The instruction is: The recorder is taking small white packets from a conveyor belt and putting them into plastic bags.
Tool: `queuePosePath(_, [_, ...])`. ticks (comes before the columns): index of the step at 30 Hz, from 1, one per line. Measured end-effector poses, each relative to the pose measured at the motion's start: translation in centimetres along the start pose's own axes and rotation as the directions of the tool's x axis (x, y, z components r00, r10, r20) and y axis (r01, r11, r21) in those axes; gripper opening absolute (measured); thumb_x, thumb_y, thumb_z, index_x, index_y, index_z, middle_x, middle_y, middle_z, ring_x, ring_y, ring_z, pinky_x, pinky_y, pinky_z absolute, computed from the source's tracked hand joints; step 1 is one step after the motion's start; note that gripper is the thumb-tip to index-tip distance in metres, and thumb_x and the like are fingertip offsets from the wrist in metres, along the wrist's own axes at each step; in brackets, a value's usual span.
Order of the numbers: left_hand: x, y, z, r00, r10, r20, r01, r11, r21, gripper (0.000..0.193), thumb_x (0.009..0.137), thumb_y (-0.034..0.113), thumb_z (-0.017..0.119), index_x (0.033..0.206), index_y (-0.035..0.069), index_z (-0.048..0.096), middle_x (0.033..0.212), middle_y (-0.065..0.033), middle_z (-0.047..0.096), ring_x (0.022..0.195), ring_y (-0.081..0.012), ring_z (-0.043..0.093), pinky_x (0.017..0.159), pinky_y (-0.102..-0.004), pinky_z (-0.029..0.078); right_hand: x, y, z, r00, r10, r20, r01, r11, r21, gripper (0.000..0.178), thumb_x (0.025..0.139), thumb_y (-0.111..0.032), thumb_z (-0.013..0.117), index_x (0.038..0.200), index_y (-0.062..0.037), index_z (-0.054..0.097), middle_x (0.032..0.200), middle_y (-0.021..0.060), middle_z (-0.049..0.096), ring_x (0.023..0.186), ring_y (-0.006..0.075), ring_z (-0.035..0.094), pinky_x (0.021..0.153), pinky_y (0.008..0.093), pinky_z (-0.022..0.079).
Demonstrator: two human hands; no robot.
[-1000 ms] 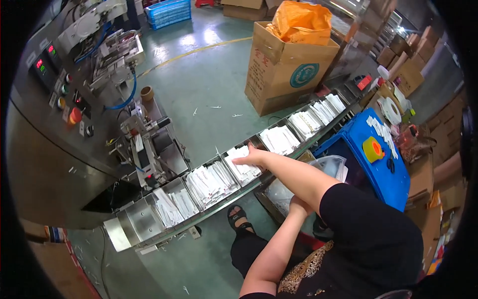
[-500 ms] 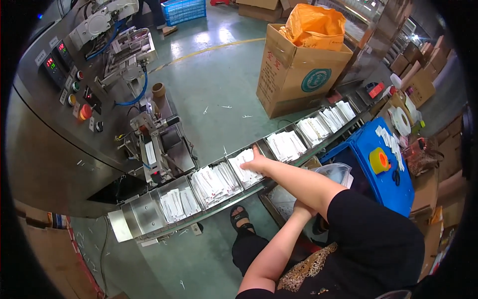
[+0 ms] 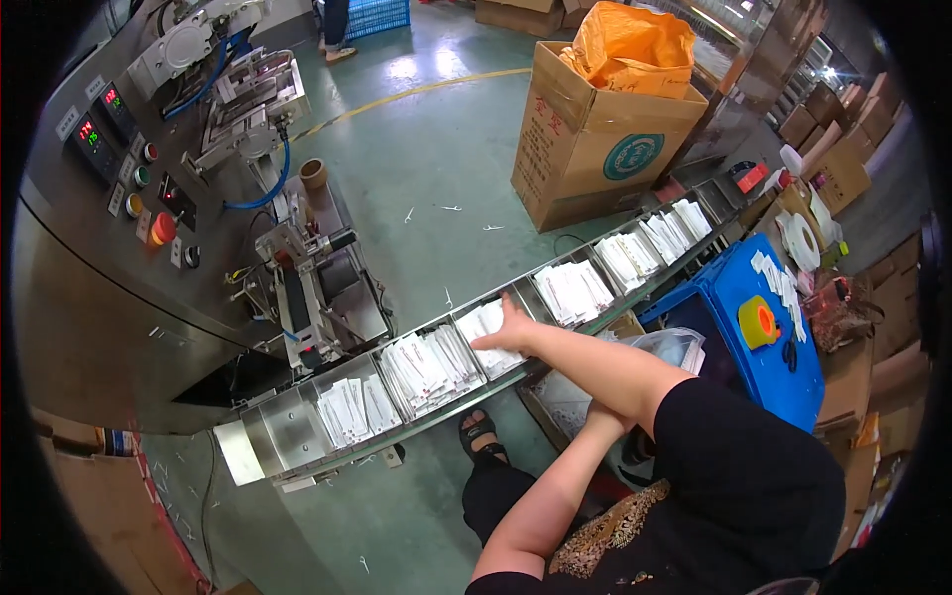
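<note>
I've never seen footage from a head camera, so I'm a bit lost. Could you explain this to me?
No robot here: these are a person's bare hands, seen from above through a wide fisheye camera worn on the head, which bends straight edges. The long metal trough is divided into compartments, several holding thin white pieces. The right hand is spread over one pile; whether it grips any is unclear. The left hand is mostly hidden by the right forearm. At left stands a metal machine; at right, a blue surface carries a yellow tape roll.
</note>
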State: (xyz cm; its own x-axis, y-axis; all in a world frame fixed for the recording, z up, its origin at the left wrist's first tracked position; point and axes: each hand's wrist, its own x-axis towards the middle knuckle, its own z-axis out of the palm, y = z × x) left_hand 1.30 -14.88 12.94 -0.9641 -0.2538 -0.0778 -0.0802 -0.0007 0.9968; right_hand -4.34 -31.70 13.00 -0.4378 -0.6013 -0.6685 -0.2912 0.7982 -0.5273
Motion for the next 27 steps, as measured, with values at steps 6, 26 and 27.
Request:
queuePosePath(6, [-1.9,4.7,-2.9,0.995,-0.072,0.063,0.057,0.975,0.214,0.06,0.08,0.037,0.056,0.131,0.01,0.037,0.136,-0.0129,0.038,0.124,-0.0254,0.037,0.1,-0.033,0.031,1.3,1.4,0.4,0.996,-0.055,-0.075,0.054,0.998,-0.006,0.131,0.053,-0.047,0.079,0.139,-0.0016,-0.008,0.132,0.0283,0.034,0.121,0.0348,0.039,0.1,0.0331,0.034])
queuePosePath(26, [-1.5,2.4,-3.3,0.993,-0.117,-0.027,0.118,0.908,0.403,0.049,0.083,0.026,0.047,0.128,0.008,0.039,0.128,-0.0202,0.044,0.107,-0.0359,0.051,0.087,-0.0405,0.042,-0.5,0.2,-1.3,0.971,-0.183,-0.151,0.207,0.965,0.164,0.099,0.055,-0.018,0.074,0.136,0.0013,0.019,0.122,0.0225,0.048,0.112,0.0295,0.048,0.094,0.0312,0.038])
queuePosePath(27, [-1.4,3.5,-3.5,0.963,-0.261,-0.067,0.269,0.916,0.298,0.05,0.082,0.022,0.047,0.129,0.008,0.037,0.127,-0.0207,0.044,0.107,-0.0368,0.05,0.088,-0.041,0.041,-0.2,1.0,-2.0,0.968,-0.188,-0.169,0.217,0.961,0.173,0.098,0.055,-0.018,0.073,0.136,0.0012,0.02,0.121,0.0222,0.049,0.112,0.0293,0.049,0.094,0.0314,0.039])
